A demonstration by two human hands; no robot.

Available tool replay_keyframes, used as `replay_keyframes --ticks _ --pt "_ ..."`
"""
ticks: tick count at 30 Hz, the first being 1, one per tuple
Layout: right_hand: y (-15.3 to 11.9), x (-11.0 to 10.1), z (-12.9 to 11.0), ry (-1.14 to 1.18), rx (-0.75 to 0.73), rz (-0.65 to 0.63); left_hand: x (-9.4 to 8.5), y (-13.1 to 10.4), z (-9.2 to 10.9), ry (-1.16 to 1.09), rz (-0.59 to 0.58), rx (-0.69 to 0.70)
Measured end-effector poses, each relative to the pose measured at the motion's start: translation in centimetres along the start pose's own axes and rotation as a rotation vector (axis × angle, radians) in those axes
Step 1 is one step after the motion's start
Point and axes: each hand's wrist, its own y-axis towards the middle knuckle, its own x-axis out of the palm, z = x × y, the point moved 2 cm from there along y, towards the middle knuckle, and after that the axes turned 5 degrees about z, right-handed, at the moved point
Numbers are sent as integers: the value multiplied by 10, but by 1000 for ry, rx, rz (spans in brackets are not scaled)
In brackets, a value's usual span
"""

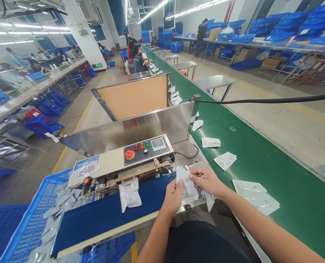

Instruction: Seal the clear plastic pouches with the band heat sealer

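Between my hands is a white pouch (186, 187) with small dark print, at the right end of the sealing machine. My left hand (174, 197) pinches its left side, thumb in front. At its upper right edge, my right hand (205, 180) has its fingers closed on the pouch, and another white pouch (208, 200) hangs below that palm. A further pouch (130, 194) hangs from the band sealer (118, 160), its top edge in the sealing track and its body over the blue belt (96, 215).
On my right runs a green conveyor (261, 153) with several white pouches (225, 160). A blue crate (22, 233) holding pouches stands at the sealer's left end. A metal-edged panel (135, 95) rises behind the sealer. A black cable (261, 100) crosses above the conveyor. Other people sit farther along.
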Motion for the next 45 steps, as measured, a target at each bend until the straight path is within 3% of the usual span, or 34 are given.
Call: replay_keyframes --ticks 4,6,10,15,21,24,28,30,33,35,37,39,45 --pt "0 1 18 -24 25 172 7 11 -16 191 298 117" --pt "7 -5 28 -60 86 261 10 22 -28 99 400 31" --pt "31 -16 44 -46 231 337 14 48 -48 -152 495 -227" --pt "61 1 37 -76 247 278 0 59 -51 -166 562 -213" --pt "76 41 27 -130 225 107 -38 42 -45 -140 657 -161" --pt "70 39 30 -126 218 68 -59 23 -39 -66 708 -89" --pt "46 24 26 -31 139 70 -74 -22 -31 155 929 149" --pt "29 26 18 50 133 100 -62 -40 -30 247 842 246" --pt "7 44 0 196 149 131 -24 -46 -30 198 430 213" --pt "-1 56 -11 308 121 141 -1 -40 -26 152 257 201" --pt "-3 59 -15 419 61 159 11 -31 -18 160 245 224" --pt "-2 50 -10 451 14 173 13 -22 -10 196 307 239" --pt "-10 19 33 125 -1 106 7 -9 -12 370 302 246"
